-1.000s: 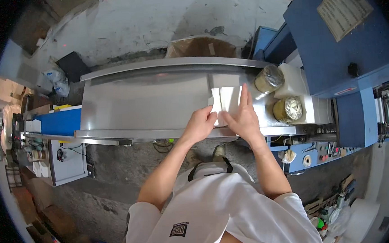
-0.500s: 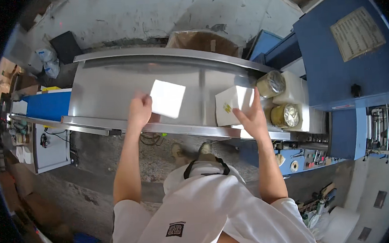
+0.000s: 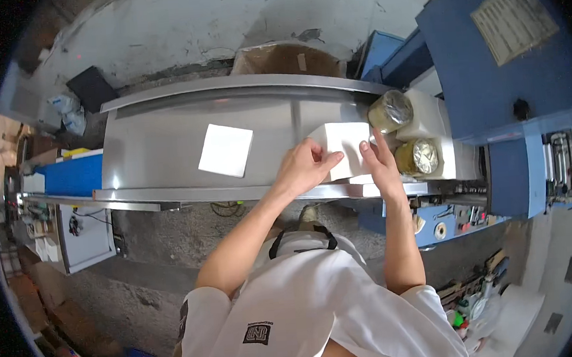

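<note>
A stack of white paper napkins [image 3: 347, 138] is between my hands on the right part of the steel table [image 3: 163, 131]. My left hand [image 3: 302, 169] is closed on its left side, the thumb resting over the near left corner. At its right edge my right hand [image 3: 383, 170] grips with the thumb on top and the fingers along the side. The undersides of the stack and some fingertips are hidden. Apart from both hands, another square white napkin stack [image 3: 225, 149] lies flat near the table's middle.
Two clear-wrapped yellowish rolls [image 3: 391, 111] stand just right of my right hand, beside white blocks [image 3: 423, 126]. A blue machine [image 3: 503, 64] rises at the right. Behind the table sits an open cardboard box [image 3: 288, 60]. Raised metal rails edge the table.
My left hand has left the middle stack and moved right to take hold of the other one. The yellow marking on that stack no longer shows; its top looks plain white.
</note>
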### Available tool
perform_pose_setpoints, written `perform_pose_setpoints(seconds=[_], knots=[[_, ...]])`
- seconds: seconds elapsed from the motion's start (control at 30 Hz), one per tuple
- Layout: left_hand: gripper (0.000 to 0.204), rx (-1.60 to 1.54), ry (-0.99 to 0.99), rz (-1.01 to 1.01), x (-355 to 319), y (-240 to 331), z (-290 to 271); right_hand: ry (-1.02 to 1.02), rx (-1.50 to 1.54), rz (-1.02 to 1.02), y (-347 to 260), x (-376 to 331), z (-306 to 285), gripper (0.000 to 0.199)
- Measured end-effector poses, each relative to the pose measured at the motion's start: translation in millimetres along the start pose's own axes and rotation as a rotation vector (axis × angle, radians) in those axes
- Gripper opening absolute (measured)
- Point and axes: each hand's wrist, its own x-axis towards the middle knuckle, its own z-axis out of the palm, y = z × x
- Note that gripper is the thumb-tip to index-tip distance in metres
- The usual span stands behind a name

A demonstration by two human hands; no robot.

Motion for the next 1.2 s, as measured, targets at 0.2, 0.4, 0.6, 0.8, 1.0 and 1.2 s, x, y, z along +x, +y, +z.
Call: perform_pose_setpoints(seconds=[0.2, 0.4, 0.6, 0.8, 1.0, 1.2], knots=[[0.044, 0.010, 0.006, 0.008, 9, 2, 13, -0.009, 0.091, 0.062, -5, -3, -8, 0.080], [0.043, 0.029, 0.036, 0.046, 23, -2, 23, -0.040, 0.137, 0.082, -8, 5, -5, 0.070], [0.042, -0.047, 0.096, 0.044, 63, -20, 20, -0.049, 0.147, 0.063, -4, 39, -2, 0.073], [0.040, -0.103, 0.079, 0.040, 69, -35, 9, -0.063, 0.267, 0.172, 0, 45, -3, 0.072], [0.032, -0.086, 0.122, 0.037, 57, -26, 0, -0.048, 0.294, 0.193, 8, 44, -7, 0.071], [0.030, -0.176, 0.056, -0.015, 45, -17, -11, -0.056, 0.298, 0.181, 7, 43, -8, 0.072]])
